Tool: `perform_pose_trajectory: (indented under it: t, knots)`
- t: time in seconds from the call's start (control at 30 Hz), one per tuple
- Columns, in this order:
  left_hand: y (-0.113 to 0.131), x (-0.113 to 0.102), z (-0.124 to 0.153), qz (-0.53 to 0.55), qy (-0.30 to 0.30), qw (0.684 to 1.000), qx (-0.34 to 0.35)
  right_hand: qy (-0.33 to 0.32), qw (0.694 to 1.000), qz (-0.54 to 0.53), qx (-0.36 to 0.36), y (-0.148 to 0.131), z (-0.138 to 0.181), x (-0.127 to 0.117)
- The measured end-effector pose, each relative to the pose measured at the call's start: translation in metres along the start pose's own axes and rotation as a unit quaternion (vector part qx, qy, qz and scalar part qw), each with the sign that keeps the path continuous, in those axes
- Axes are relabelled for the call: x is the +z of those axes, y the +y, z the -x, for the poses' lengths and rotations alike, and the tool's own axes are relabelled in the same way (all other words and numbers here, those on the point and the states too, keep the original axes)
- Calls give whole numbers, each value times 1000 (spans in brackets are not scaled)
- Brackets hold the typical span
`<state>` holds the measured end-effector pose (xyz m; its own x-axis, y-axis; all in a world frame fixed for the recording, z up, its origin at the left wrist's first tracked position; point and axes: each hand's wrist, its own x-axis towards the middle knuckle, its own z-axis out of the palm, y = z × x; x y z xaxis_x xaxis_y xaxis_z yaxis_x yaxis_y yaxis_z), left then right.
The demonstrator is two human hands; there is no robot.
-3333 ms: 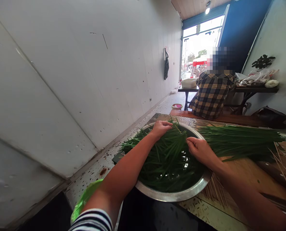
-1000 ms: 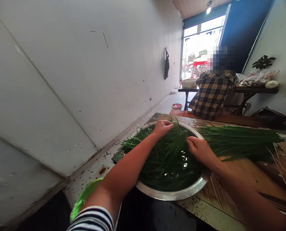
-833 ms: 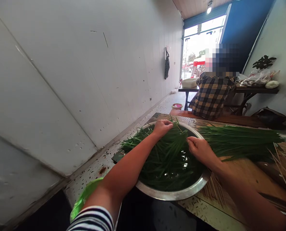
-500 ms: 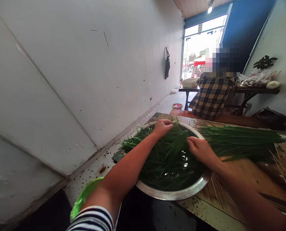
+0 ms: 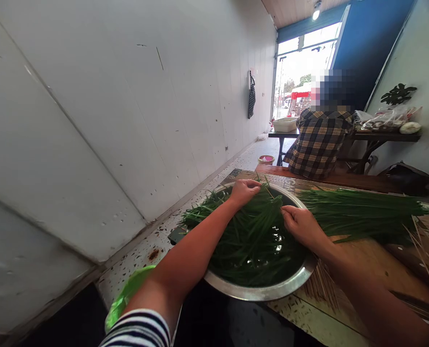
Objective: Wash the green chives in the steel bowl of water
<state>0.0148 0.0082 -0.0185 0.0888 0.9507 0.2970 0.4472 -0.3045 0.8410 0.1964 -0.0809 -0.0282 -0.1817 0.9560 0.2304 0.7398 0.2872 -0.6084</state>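
Crumpled green plastic bag [image 5: 127, 294] low left. Left hand [image 5: 244, 190]: fingers curled closed on the long green chive leaves [image 5: 250, 241] at the far rim of the round stainless steel basin [image 5: 265, 292]. Leaves sit in water in the basin, some spilling over its left rim. Right hand [image 5: 301, 225]: thumb and fingers pinched together on leaves near the right rim. Person in plaid shirt [image 5: 317, 142] seated behind, well apart. Flat bundle of green chives [image 5: 359, 212] on the wooden table [image 5: 373, 262]. Thin bamboo skewers [image 5: 422, 246] far right.
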Motion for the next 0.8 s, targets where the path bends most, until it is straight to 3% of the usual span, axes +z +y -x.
perform_pose_trajectory:
  t: [0.33,0.47,0.53,0.6,0.73,0.8]
  knots:
    - [0,1,3,-63,-15,996,63,11,1000,2,-9,1,0,0]
    - [10,2,11,-38,-102,987,117,21,1000,-19,-8,1,-1,0]
    - [16,1,14,-13,-143,983,112,23,999,-29,-7,1,-2,0]
    - [17,0,13,13,-120,990,72,24,999,-37,-8,1,-2,1]
    - [6,-2,5,54,-9,998,-25,22,999,-40,-13,1,-1,2]
    - [-1,-1,2,65,7,997,-40,20,999,-33,-18,1,-1,2]
